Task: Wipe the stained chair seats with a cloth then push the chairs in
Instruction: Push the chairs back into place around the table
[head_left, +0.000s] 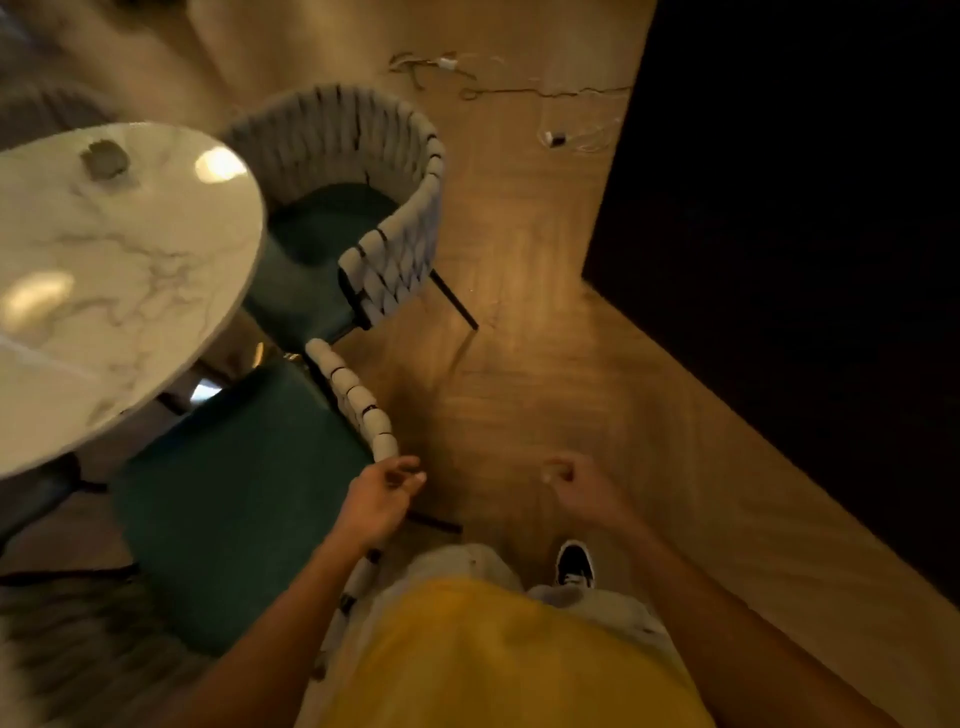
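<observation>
Wooden herringbone floor (519, 364) fills the middle of the head view, warm and tan, running from the far wall to the person's feet. At left stands a round marble table (104, 291), white with grey veins and two bright glints of lamplight; a small grey cloth (104, 160) lies bunched on its far part, well apart from both hands. Two chairs sit along the table's right edge, each with a dark green seat and a pale woven back. The far chair (363, 171) has its seat partly under the tabletop, and the near chair (234, 499) stands just in front of the person, its seat partly under the table too; the frame is too blurred to tell stains on either. The left hand (382, 496) hangs over the near chair's back rim, fingers loosely curled and thumb close to them; whether it touches the rim cannot be told. The right hand (576, 486) is in the air over the floor, fingers curled into a loose fist with nothing seen in it. A dark panel (789, 260) covers the right side. Cables (519, 88) lie tangled on the far floor. A grey rug (78, 649) shows at near left.
</observation>
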